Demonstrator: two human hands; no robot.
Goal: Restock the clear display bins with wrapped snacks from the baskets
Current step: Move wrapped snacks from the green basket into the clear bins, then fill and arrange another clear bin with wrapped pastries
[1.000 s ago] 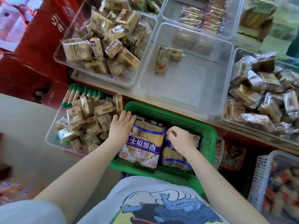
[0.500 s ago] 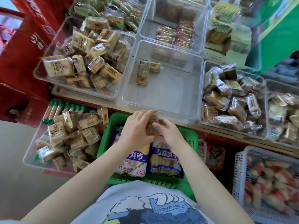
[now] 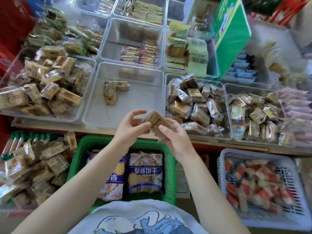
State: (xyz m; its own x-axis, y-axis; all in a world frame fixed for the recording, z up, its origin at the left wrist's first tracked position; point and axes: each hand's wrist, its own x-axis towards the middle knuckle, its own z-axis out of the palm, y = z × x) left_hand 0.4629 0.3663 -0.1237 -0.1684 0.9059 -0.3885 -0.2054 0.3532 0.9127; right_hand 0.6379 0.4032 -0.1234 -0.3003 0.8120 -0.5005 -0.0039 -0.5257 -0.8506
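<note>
Nearest, green basket (image 3: pixel 169 166) w/ big purple biscuit bags (image 3: pixel 145 173) sits below the arms. Above it both hands pinch one wrapped snack (image 3: pixel 154 123): left hand (image 3: pixel 130 127) on its left end, right hand (image 3: pixel 175 137) under the right, fingers curled round it. Beyond, nearly bare clear bin (image 3: pixel 94 105) w/ approx. three packs (image 3: pixel 112 92), blurry.

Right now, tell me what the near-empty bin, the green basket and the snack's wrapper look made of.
Near-empty bin: clear, rigid, glossy plastic by its look; you see through its walls.
Green basket: opaque moulded plastic, its walls perforated in a grid.
Snack wrapper, held by both hands: thin clear film, probably plastic; the tan biscuit shows through.
</note>
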